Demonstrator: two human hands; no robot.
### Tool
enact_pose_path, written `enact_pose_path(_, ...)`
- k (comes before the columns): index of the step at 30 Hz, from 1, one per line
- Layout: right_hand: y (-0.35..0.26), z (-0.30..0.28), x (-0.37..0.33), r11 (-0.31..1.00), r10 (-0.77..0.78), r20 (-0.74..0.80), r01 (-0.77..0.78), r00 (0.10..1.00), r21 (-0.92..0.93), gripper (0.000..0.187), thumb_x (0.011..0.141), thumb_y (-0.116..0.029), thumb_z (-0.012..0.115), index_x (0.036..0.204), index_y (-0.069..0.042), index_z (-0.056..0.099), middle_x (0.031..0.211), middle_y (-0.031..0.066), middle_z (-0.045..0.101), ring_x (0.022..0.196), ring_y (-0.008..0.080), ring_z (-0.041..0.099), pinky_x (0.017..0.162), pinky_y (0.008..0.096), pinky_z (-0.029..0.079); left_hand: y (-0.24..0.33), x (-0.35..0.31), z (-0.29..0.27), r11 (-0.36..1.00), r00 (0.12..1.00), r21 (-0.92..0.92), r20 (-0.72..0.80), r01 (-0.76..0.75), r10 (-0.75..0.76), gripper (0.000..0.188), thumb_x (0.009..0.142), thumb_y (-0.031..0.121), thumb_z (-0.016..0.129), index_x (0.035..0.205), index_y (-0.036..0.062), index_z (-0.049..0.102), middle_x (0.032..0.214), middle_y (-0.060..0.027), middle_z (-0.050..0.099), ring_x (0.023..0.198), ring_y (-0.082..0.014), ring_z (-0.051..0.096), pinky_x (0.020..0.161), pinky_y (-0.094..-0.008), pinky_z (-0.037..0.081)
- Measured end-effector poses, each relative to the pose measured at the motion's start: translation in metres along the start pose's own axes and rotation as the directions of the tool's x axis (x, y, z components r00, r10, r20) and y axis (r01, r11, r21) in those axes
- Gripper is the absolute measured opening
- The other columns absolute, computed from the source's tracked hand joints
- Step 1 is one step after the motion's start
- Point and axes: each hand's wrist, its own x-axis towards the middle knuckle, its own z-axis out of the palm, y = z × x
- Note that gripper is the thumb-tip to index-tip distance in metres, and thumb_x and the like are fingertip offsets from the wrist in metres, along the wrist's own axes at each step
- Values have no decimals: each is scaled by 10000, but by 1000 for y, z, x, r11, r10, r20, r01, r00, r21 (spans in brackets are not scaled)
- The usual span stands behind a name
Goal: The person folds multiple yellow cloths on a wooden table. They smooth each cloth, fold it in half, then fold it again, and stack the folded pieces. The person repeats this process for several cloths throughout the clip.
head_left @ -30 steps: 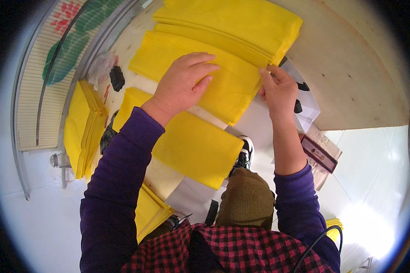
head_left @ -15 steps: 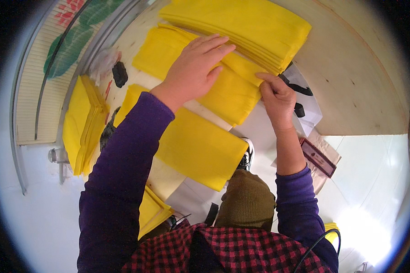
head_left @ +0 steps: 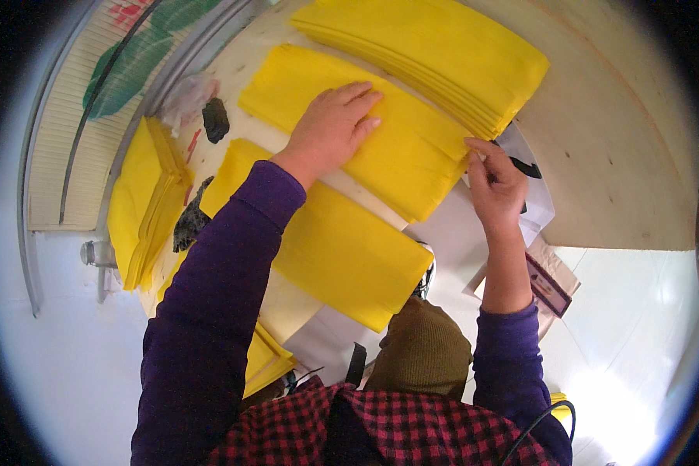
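Observation:
A flat yellow cloth piece (head_left: pixel 400 159) lies across the middle of the work surface. My left hand (head_left: pixel 330 128) rests on it, palm down, fingers stretched out and slightly apart. At the cloth's right end, my right hand (head_left: pixel 499 182) pinches its edge between thumb and forefinger. Just beyond lies a thick stack of folded yellow cloth (head_left: pixel 435 54), its layered edges facing me. Nearer to me is another flat yellow cloth (head_left: pixel 349 252), partly covered by my left forearm.
More folded yellow cloths (head_left: pixel 144 206) stand at the left edge. A black object (head_left: pixel 215 120) and a dark lacy scrap (head_left: pixel 190 219) lie nearby. White paper with black pieces (head_left: pixel 536 194) is right of my right hand. A dark red box (head_left: pixel 547 286) sits lower right.
The strip along the middle cloth's far edge, raised before, now lies flatter. My left hand has drawn back from that edge onto the cloth. My right hand still pinches the right end.

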Motion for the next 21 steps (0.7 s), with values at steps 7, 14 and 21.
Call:
enact_pose_path(7,-60,15,21,947,-287,144,304,947,-108,264,842,-100,606,1099,-45,624,945,157,649,854,317,614,759,389,489,0,-7,8,999,993,-41,-114,-21,16,362,896,233,566,1202,40,569,1273,-163,544,1163,-338,510,995,-419,397)
enact_pose_path(14,-43,100,65,792,-225,366,388,903,-472,403,924,-318,500,1222,-48,524,1287,179,526,1168,340,503,1001,453,370,-3,-4,2,994,984,-104,-180,-25,6,225,845,161,582,991,-2,634,1124,-169,613,1025,-349,570,904,-415,448)
enact_pose_path(21,-36,99,56,760,-242,374,414,895,-501,410,913,-286,517,1229,-24,529,1251,189,543,1147,336,509,983,445,378,-44,20,-18,985,947,-168,-319,-22,-34,214,861,179,570,971,12,647,1081,-147,635,1008,-343,578,893,-405,452)
